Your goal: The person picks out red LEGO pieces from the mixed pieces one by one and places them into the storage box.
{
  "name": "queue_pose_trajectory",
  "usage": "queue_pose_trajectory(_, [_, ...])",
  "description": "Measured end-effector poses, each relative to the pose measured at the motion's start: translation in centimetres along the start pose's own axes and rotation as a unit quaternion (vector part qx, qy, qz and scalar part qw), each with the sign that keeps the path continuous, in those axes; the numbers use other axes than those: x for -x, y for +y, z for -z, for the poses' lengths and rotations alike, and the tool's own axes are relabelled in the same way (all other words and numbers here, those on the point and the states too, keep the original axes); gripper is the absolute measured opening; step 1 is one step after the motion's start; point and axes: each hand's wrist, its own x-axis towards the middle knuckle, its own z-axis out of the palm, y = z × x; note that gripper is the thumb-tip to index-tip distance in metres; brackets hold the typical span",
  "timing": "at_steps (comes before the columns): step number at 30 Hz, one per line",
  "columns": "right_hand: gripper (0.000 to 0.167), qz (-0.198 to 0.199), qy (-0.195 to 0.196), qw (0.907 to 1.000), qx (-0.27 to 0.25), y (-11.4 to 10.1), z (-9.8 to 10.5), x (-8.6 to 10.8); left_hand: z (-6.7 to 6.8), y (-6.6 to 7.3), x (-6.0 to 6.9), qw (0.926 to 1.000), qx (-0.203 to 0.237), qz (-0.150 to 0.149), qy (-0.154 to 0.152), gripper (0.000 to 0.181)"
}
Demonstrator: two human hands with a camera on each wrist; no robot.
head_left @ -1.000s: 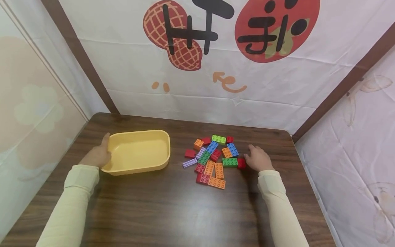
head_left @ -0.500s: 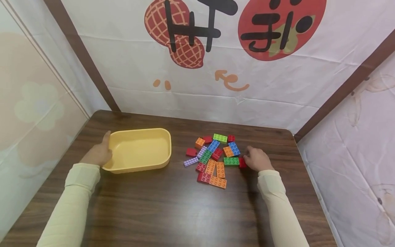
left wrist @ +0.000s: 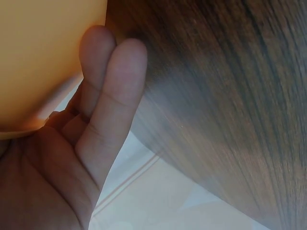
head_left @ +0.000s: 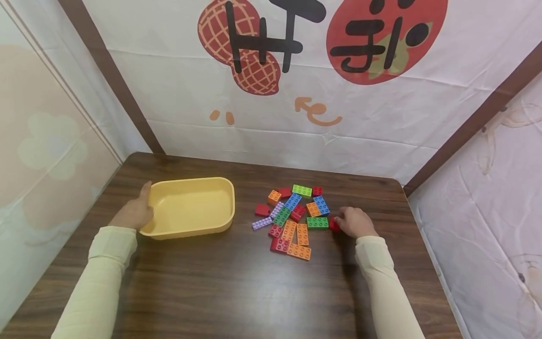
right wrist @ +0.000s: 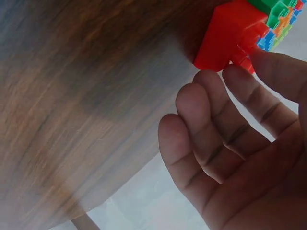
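At the left of the head view my left hand (head_left: 132, 214) holds the near-left end of a yellow plastic tray (head_left: 188, 230), with the thumb over its rim. Two fingers of that hand (left wrist: 112, 96) lie along the tray's outer wall in the left wrist view. My right hand (head_left: 356, 221) pinches a red toy building brick (head_left: 334, 224) at the right side of a loose group of bricks. Close up in the right wrist view, thumb and index finger meet the studded side of the red brick (right wrist: 228, 36); the other fingers are bent beside it.
Left of the red brick lies a green brick (head_left: 317, 222). Several more bricks in orange, blue, red, purple and lime (head_left: 302, 190) spread across the middle of the brown wooden table (head_left: 203, 282). Printed cloth (head_left: 178, 94) hangs behind and at both sides.
My right hand has closed in on the red brick, which has turned and slid slightly away from the green brick. My left hand and the tray stay in place.
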Motion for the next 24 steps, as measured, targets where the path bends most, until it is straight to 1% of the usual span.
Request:
queue_pose_trajectory(4, [0.029,-0.011,0.000,0.9999,0.007,0.2,-0.1,0.0,0.1,-0.1,0.1,1.0000,0.002,0.005,0.001,0.079])
queue_pose_trajectory(8, [0.029,-0.015,0.005,0.9998,0.009,0.2,-0.3,0.2,0.1,-0.2,0.3,0.9999,0.005,0.009,0.001,0.080])
queue_pose_trajectory(11, [0.025,-0.001,0.025,0.9997,-0.003,0.4,-0.4,0.4,-0.1,-0.3,0.3,0.9999,0.007,0.011,0.004,0.079])
queue_pose_trajectory(13, [0.027,0.017,0.031,0.9993,-0.012,0.5,-0.5,0.6,-0.3,-0.5,0.3,0.9999,0.009,0.010,0.006,0.078])
queue_pose_trajectory(16, [0.035,0.036,0.015,0.9987,-0.032,0.6,-0.5,0.9,-0.8,-0.6,0.3,0.9999,0.012,0.010,0.007,0.078])
queue_pose_trajectory(20, [0.048,0.031,-0.025,0.9981,-0.046,0.4,-0.4,1.1,-0.9,-0.6,0.2,0.9999,0.010,0.001,0.013,0.080])
queue_pose_trajectory(22, [0.052,0.030,-0.032,0.9981,-0.043,0.4,-0.2,1.1,-0.8,-0.6,0.0,0.9998,0.007,-0.003,0.020,0.080])
queue_pose_trajectory(24, [0.053,0.030,-0.029,0.9985,-0.036,0.4,-0.2,1.0,-0.7,-0.6,-0.1,0.9996,0.006,-0.007,0.026,0.079])
